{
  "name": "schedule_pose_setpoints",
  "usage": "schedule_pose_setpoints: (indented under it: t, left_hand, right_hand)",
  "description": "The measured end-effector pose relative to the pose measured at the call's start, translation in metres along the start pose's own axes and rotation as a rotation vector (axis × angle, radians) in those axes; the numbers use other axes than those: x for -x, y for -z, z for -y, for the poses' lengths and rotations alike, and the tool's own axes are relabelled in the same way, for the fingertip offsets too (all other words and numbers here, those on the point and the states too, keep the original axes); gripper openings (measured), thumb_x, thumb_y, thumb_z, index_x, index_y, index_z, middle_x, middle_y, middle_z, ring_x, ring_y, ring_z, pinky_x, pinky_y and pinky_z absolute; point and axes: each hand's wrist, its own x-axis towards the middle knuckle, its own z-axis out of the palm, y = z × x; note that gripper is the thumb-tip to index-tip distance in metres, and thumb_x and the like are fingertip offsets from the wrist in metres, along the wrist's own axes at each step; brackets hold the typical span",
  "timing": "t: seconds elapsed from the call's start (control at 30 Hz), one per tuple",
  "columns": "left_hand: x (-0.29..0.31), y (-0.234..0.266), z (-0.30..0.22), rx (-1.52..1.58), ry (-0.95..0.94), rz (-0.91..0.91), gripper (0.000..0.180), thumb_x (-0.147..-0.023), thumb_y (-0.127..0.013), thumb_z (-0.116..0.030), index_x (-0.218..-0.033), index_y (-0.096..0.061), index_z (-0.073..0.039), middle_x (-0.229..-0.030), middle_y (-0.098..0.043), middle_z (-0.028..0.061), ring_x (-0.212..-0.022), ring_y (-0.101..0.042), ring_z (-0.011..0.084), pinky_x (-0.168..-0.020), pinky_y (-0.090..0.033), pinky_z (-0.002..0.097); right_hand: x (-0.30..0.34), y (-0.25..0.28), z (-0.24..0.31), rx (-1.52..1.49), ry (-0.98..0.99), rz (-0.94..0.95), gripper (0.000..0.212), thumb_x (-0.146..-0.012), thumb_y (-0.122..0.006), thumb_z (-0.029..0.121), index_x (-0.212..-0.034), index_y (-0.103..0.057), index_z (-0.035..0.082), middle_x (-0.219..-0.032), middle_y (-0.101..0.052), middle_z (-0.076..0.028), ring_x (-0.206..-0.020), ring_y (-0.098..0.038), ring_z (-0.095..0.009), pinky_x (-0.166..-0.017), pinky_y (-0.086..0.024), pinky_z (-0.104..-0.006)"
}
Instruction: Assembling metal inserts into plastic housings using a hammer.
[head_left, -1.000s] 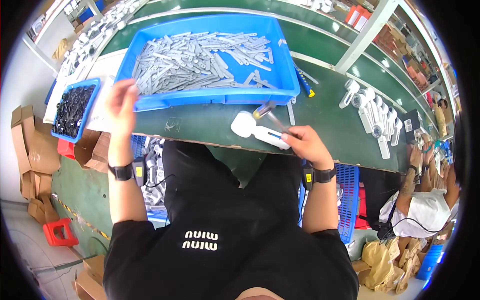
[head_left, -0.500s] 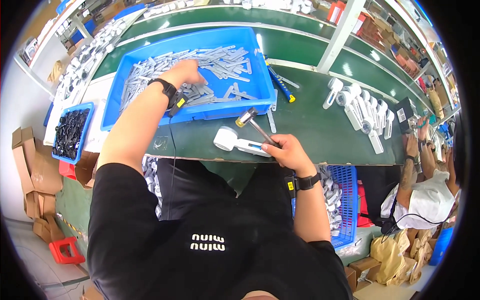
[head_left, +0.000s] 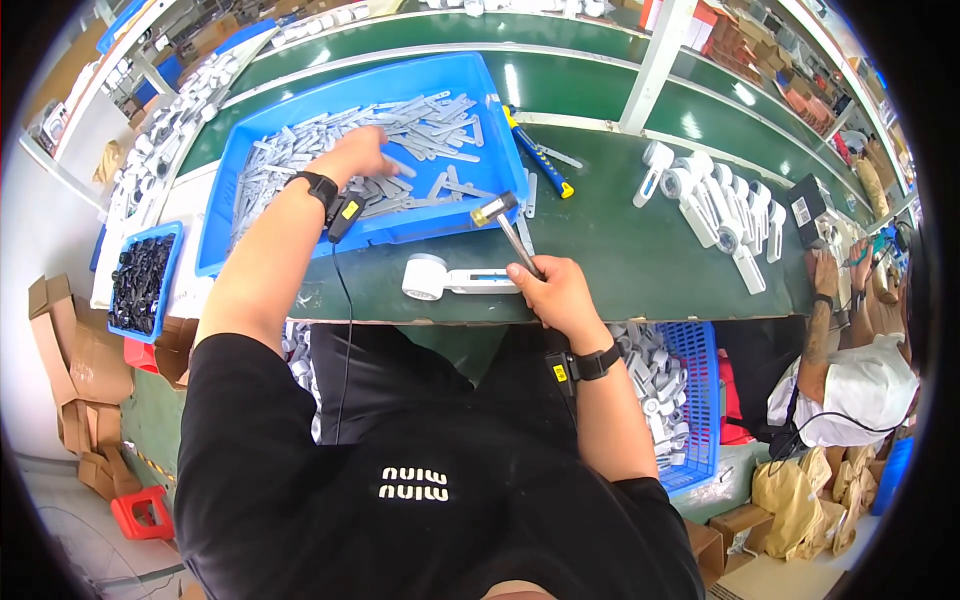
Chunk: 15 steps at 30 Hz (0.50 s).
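My left hand (head_left: 362, 152) reaches into a large blue bin (head_left: 372, 232) of flat grey plastic strips (head_left: 290, 150). Its fingers are closed, and one grey strip (head_left: 401, 168) sticks out from them. My right hand (head_left: 556, 296) grips a small hammer (head_left: 520, 240) by the handle, its head raised toward the bin's near right corner. Beneath the hammer, at the table's near edge, lies a white handheld device (head_left: 425, 277) with a round head and a long slotted handle. Blue shows in the slot. The handle's far end meets my right hand; whether the fingers touch it is hidden.
More white devices (head_left: 735, 215) lie grouped on the green table (head_left: 600, 240) at right. A blue-yellow tool (head_left: 540, 152) rests beside the bin. A small blue tray (head_left: 146, 280) of black parts stands left. A blue basket (head_left: 700, 400) sits below, and another person's arms (head_left: 822, 300) work at far right.
My left hand now has a grey strip showing at its fingertips. The bin and table appear shifted slightly left in view. The white device lies more level, my right hand still on the hammer.
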Motion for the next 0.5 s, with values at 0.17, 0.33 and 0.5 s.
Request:
schedule_pose_setpoints:
  t: [0.17, 0.33, 0.5]
  left_hand:
    - [0.019, 0.017, 0.004, 0.22, -0.199, -0.081, 0.026, -0.086, -0.089, -0.023, -0.105, -0.082, -0.006, -0.09, -0.081, 0.0142, -0.087, -0.077, 0.031, -0.082, -0.06, 0.0436]
    - [0.115, 0.044, -0.079, 0.645, -0.289, -0.12, 0.016, -0.094, -0.084, -0.017, -0.102, -0.08, -0.003, -0.085, -0.074, 0.0073, -0.082, -0.068, 0.0147, -0.078, -0.057, 0.0348]
    - [0.2, 0.001, -0.148, 0.847, -0.533, -0.181, 0.014, -0.094, -0.081, -0.009, -0.105, -0.078, -0.001, -0.089, -0.077, 0.0112, -0.082, -0.074, 0.0198, -0.078, -0.058, 0.0372]
  right_hand:
    - [-0.001, -0.003, -0.01, -0.035, 0.058, 0.021, 0.042, -0.101, -0.085, 0.039, -0.092, -0.077, -0.001, -0.063, -0.058, 0.002, -0.051, -0.053, -0.007, -0.046, -0.042, -0.0309]
    - [0.0, 0.002, -0.027, -0.172, 0.195, 0.028, 0.031, -0.104, -0.08, 0.026, -0.123, -0.079, 0.001, -0.074, -0.063, 0.004, -0.052, -0.05, -0.004, -0.046, -0.039, -0.0266]
    - [0.002, 0.013, -0.034, -0.455, 0.187, 0.118, 0.032, -0.106, -0.075, 0.016, -0.135, -0.073, 0.001, -0.081, -0.068, 0.002, -0.052, -0.05, -0.003, -0.045, -0.04, -0.0229]
